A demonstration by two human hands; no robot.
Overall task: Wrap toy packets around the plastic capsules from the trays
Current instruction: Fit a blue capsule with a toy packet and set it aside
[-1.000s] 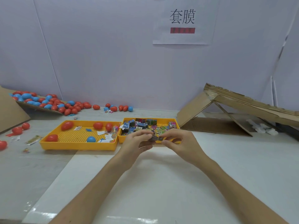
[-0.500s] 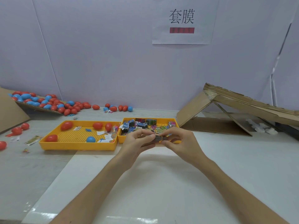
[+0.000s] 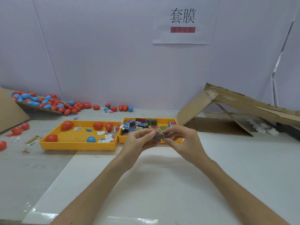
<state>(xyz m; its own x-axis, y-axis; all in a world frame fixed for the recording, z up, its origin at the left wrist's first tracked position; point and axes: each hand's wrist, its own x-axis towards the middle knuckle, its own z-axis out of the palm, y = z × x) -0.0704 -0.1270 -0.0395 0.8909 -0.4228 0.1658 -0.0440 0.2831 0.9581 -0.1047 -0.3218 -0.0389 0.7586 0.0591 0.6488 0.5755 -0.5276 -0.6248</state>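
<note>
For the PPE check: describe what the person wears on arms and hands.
Nothing worn shows. The left hand and right hand are bare: no gloves, rings or watch. The left forearm and right forearm are uncovered to the frame's bottom edge, no sleeve in view.

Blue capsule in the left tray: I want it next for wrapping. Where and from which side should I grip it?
Pinch the blue capsule across its rounded middle, coming straight down from above. It lies loose on the yellow tray floor, top exposed, but the front wall stands close, probably blocking a low approach.
</note>
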